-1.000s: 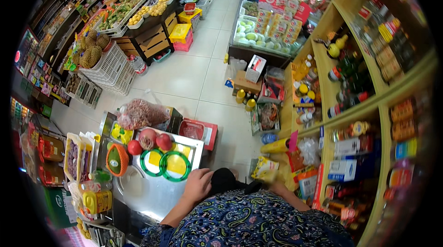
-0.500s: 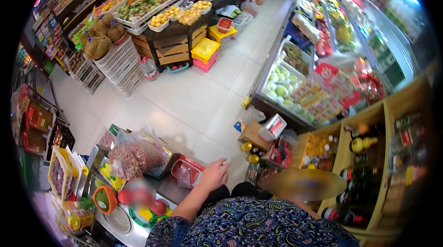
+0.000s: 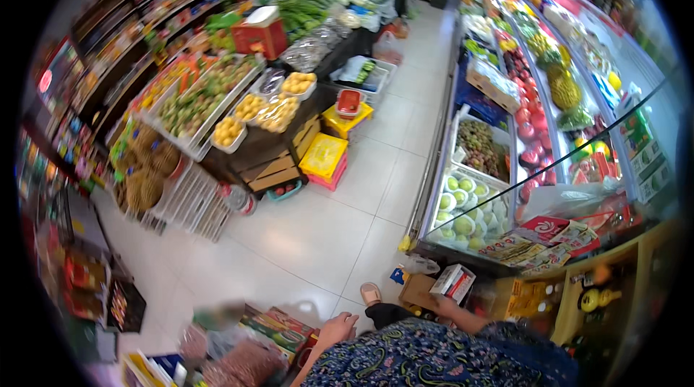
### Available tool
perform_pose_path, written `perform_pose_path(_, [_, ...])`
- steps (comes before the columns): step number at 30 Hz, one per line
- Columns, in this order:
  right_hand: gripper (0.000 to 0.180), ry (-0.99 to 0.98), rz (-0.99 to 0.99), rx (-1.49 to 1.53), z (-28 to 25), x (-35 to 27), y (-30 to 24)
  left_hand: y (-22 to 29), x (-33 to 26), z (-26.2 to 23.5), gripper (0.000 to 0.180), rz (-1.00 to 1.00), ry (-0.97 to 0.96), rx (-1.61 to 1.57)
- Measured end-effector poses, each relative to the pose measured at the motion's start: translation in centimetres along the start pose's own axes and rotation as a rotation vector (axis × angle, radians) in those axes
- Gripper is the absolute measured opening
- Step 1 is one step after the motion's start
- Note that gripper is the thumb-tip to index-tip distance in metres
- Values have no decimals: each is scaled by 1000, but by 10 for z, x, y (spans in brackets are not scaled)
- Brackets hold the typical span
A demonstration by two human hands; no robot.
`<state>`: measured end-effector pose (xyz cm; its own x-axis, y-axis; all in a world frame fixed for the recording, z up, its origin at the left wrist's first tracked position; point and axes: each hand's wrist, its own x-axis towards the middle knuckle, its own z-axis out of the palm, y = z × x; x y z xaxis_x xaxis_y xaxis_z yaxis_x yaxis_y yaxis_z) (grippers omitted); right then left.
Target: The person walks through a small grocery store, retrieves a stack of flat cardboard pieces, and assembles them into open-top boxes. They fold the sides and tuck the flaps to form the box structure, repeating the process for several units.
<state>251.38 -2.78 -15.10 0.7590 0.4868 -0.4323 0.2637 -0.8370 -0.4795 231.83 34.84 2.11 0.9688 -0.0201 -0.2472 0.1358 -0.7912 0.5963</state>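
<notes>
My left hand [image 3: 337, 328] hangs low in front of my patterned navy top, its fingers loosely apart and nothing in them. Beside it on the left are red and green flat boxes [image 3: 278, 329] and a clear bag of small pinkish-brown items [image 3: 244, 364]. On the right, my right hand [image 3: 450, 309] is low beside an open brown cardboard box [image 3: 419, 291] and a white and red carton [image 3: 454, 282]. Its fingers are hard to make out, and whether it touches the box cannot be told.
A refrigerated fruit case [image 3: 426, 224] runs along the right, with a wooden bottle shelf [image 3: 629, 271] nearer me. Crates of spiky durians [image 3: 144, 177] and a fruit stand [image 3: 249, 163] line the left. A tiled aisle [image 3: 347, 220] lies between; my foot [image 3: 371, 294] is on it.
The view has shifted up and forward, so the near-left counter has mostly dropped out. My right forearm and hand now show beside the cardboard box. One foot has come into sight.
</notes>
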Motion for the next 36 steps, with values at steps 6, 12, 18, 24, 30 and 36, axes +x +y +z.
perform_pose_path(6, [33,-378,-82,-24,-63,186,-131,-12,95,-134,37,-90,149,-34])
perform_pose_path(12, [34,-343,58,-12,-125,298,-143,-110,190,-194,36,-301,221,-69])
perform_pose_path(18, [38,-232,436,-79,-180,335,-118,-174,355,-280,28,89,-77,125])
perform_pose_path(24, [38,-362,377,-56,-203,383,-77,-172,586,-382,26,420,-116,403])
perform_pose_path(30, [43,-383,313,-81,-114,470,64,-122,777,-432,19,536,122,198])
perform_pose_path(36, [41,-660,144,-263,-348,683,33,-119,870,-414,27,244,-140,299])
